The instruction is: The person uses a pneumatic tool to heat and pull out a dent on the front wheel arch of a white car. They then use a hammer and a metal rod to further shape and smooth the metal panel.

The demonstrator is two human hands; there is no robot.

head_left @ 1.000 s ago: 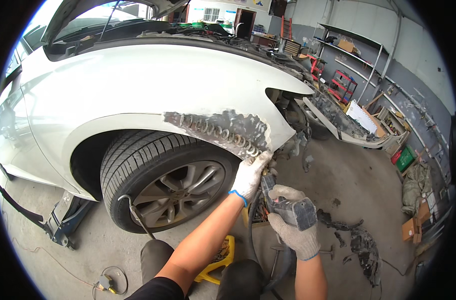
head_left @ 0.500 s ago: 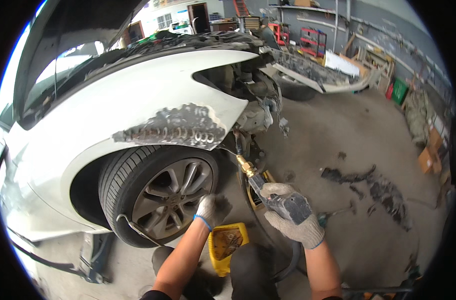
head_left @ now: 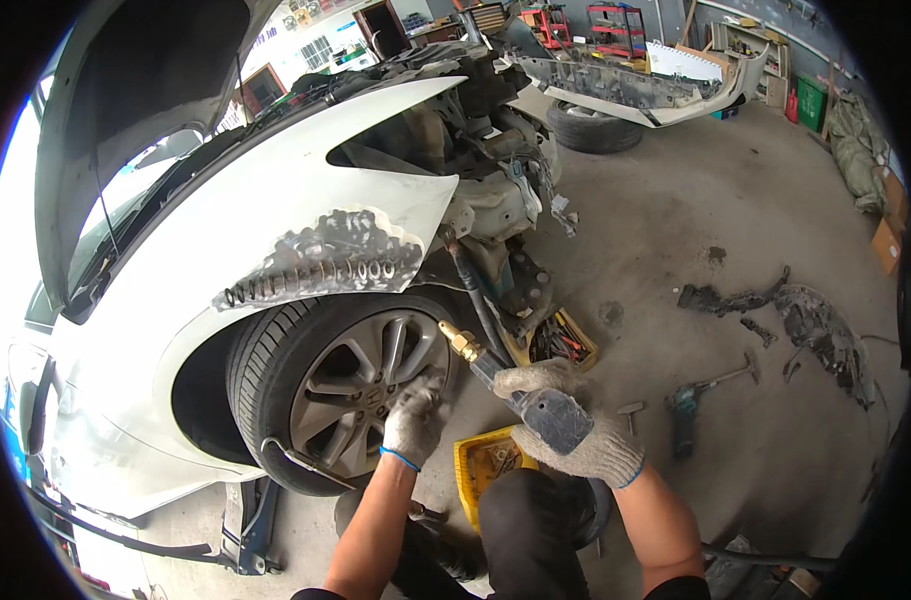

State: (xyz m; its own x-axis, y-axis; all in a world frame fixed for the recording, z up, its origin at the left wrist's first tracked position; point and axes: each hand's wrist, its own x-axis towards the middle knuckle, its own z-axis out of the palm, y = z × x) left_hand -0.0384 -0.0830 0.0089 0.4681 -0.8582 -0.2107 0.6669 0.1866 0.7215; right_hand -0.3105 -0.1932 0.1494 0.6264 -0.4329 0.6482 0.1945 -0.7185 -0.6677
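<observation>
Beside the wheel (head_left: pixel 325 385): I sit low, knees under the gun (head_left: pixel 555 420), white fender (head_left: pixel 245 210) ahead and to my left.
Left hand (head_left: pixel 413 425): a second ago at the fender's lower corner; now down in front of the rim. Fingers partly curled, blurred; I cannot tell whether they hold anything or touch the rim.
Right hand (head_left: pixel 580 450): fingers wrapped firmly round the gun, as in both earlier views.
Gun: brass tip (head_left: pixel 462 342) points up and left, apart from the fender, below and right of its corner.
Meaning for the work: I judge this a break in contact with the panel; neither hand is now at the metal.
View: since a second ago my head has turned, so more floor (head_left: pixel 655 220) shows.
Patch (head_left: pixel 345 235): bare grey metal with a ragged edge, low on the fender above the tyre (head_left: pixel 260 360).
Rings (head_left: pixel 363 269): a row standing along the patch's lower part; too small to count surely.
Near my knees: yellow tub (head_left: pixel 465 490); toolbox (head_left: pixel 585 362) beyond it; hooked bar (head_left: pixel 305 462) leaning by the tyre.
Floor, right: hammer (head_left: pixel 630 410), green power tool (head_left: pixel 682 425), broken black trim (head_left: pixel 820 340).
Far side: detached bumper (head_left: pixel 665 100), loose tyre (head_left: pixel 595 130) under it, green bin (head_left: pixel 811 103).
</observation>
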